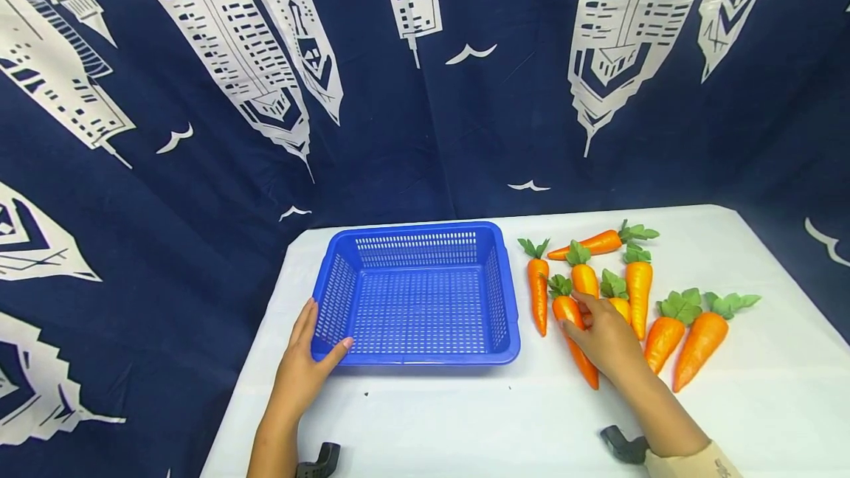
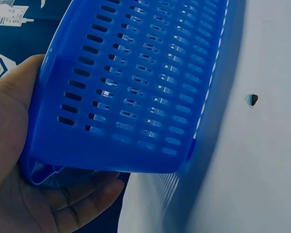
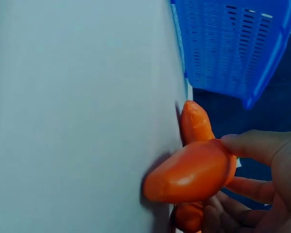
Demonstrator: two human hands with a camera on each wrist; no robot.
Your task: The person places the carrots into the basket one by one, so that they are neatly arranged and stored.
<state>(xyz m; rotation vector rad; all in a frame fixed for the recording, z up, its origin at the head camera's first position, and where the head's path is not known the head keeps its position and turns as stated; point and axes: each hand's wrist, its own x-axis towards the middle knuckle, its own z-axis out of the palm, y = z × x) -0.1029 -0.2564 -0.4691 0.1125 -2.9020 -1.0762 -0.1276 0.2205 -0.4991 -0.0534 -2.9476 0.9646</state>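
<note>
An empty blue plastic basket [image 1: 415, 360] with slotted walls stands on the white table. My left hand [image 1: 304, 369] grips its near left corner, thumb at the front rim and fingers along the left side; the left wrist view has the same corner of the basket [image 2: 111, 150] close up. To the right of the basket, my right hand [image 1: 607, 334] holds an orange carrot [image 1: 584, 369] by its thick upper part, between thumb and fingers. The right wrist view shows that carrot [image 3: 191, 172] from its tip, still against the tabletop. Its leafy top is hidden there.
Several more carrots lie around the right hand: a slim one [image 1: 538, 293] beside the basket, one lying crosswise [image 1: 600, 243] at the back, a yellow-orange one [image 1: 639, 293], and two thick ones [image 1: 702, 341] to the right. A dark blue patterned cloth [image 1: 425, 131] hangs behind the table.
</note>
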